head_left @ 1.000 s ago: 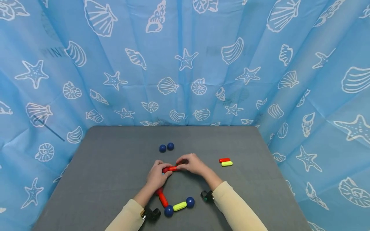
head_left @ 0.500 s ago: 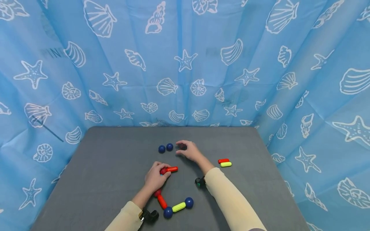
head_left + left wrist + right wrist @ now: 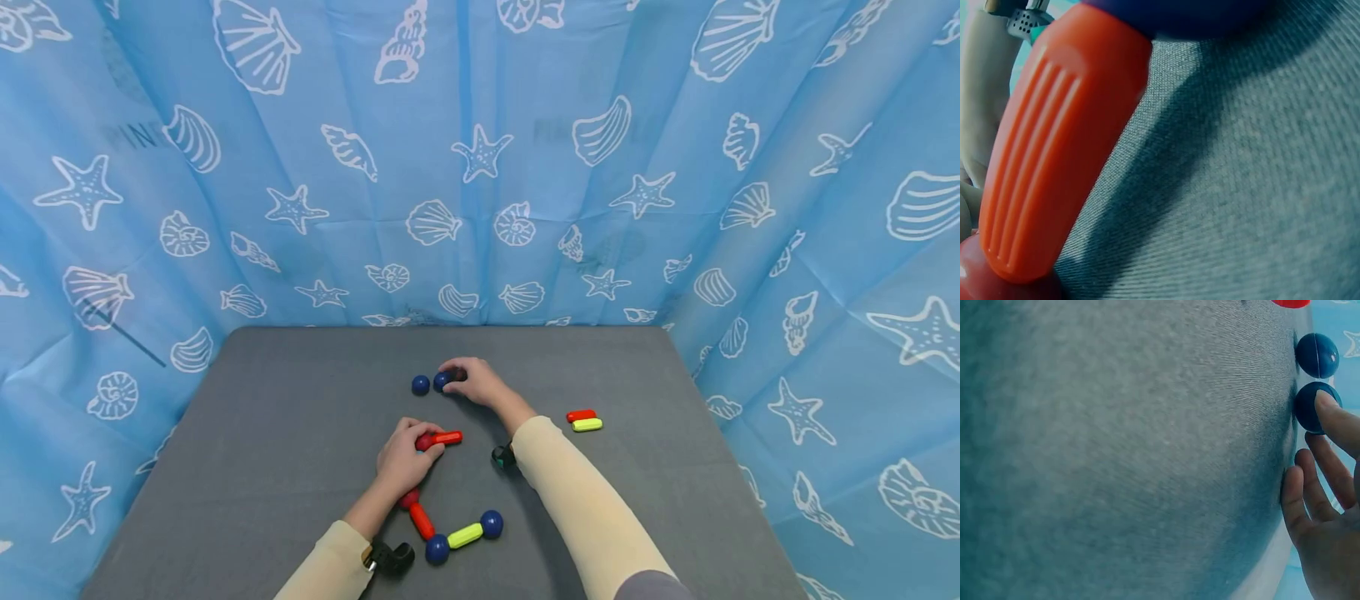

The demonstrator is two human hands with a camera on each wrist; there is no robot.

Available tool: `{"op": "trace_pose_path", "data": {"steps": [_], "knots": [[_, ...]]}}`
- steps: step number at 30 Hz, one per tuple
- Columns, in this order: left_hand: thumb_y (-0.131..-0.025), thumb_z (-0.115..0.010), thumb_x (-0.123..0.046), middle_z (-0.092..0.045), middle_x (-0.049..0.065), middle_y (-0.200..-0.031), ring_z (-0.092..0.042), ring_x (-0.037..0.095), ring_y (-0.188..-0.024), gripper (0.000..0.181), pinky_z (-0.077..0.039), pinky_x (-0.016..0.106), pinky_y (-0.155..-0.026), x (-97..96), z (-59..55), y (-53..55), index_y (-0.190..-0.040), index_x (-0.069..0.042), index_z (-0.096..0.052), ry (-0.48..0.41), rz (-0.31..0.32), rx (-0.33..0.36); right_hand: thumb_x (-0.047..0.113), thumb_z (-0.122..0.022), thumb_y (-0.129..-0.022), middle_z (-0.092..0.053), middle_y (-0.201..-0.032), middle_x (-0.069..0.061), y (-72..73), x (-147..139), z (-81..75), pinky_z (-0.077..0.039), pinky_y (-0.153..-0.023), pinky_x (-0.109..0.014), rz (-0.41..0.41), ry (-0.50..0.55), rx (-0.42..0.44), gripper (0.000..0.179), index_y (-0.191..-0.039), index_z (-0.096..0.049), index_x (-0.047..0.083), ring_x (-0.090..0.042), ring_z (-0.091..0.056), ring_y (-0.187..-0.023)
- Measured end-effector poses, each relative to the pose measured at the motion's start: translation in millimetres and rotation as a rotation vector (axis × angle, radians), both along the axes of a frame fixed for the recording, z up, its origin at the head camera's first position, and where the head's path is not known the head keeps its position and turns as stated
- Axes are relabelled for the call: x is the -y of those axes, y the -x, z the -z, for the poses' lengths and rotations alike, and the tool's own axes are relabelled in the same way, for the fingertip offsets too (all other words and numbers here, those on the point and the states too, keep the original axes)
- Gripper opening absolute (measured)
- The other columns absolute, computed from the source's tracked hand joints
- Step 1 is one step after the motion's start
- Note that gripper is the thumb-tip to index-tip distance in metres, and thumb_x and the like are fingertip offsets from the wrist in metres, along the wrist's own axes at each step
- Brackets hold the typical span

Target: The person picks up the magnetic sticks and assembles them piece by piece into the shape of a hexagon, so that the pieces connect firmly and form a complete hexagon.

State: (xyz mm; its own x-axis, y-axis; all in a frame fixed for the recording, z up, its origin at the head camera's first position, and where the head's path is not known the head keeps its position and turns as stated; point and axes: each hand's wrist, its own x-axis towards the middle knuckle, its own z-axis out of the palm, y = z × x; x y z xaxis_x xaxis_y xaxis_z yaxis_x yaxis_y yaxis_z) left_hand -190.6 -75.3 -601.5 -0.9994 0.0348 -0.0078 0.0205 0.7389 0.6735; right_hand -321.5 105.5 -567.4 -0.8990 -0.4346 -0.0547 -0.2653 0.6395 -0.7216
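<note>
A person's two hands work well apart above a dark grey cloth-covered table [image 3: 637, 500]; the landmark is the short, glossy, bright red rod [image 3: 448, 437] projecting from the left hand's grip. The left hand [image 3: 401, 458], just to the left of this landmark, has its thumb and fingers clamped on the glossy red ball [image 3: 424, 442] at the landmark's left end. Beyond the landmark, the right hand [image 3: 476, 382] curls its thumb and forefinger about a glossy dark blue ball [image 3: 442, 382]; a matching blue ball [image 3: 421, 385] lies just to the left of it. Nearer the wearer than the landmark, a joined row runs from a second red ball [image 3: 408, 498] through a second red rod [image 3: 422, 522], a blue corner ball [image 3: 437, 548] and a lime-yellow faceted rod [image 3: 465, 536] to a blue end ball [image 3: 492, 523]. Any link from this row to the landmark is hidden by the left hand. Well to the landmark's right, a loose red rod [image 3: 581, 416] and a loose yellow rod [image 3: 587, 425] lie side by side.
</note>
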Motion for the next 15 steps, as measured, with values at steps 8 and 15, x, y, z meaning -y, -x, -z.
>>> {"op": "trace_pose_path", "data": {"steps": [8, 15], "knots": [[-0.088, -0.078, -0.034, -0.058, -0.003, -0.114, -0.060, 0.019, -0.096, 0.021, -0.043, 0.037, -0.075, 0.3, -2.3, -1.0, -0.108, -0.033, -0.073, -0.028, -0.016, 0.011, 0.017, -0.073, -0.093, -0.068, -0.113, -0.007, -8.6, -7.7, -0.8, -0.052, -0.091, -0.040, 0.049, 0.044, 0.032, 0.032, -0.124, -0.067, 0.010, -0.020, -0.063, -0.101], [-0.088, -0.079, -0.034, -0.057, -0.002, -0.111, -0.058, 0.019, -0.092, 0.021, -0.040, 0.035, -0.073, -0.7, -0.3, -1.6, -0.108, -0.031, -0.073, -0.033, -0.016, 0.011, 0.022, -0.072, -0.095, -0.070, -0.115, -0.007, -29.6, -19.7, -2.8, -0.054, -0.089, -0.037, 0.036, 0.052, 0.005, 0.037, -0.129, -0.066, 0.011, -0.019, -0.065, -0.103]]}}
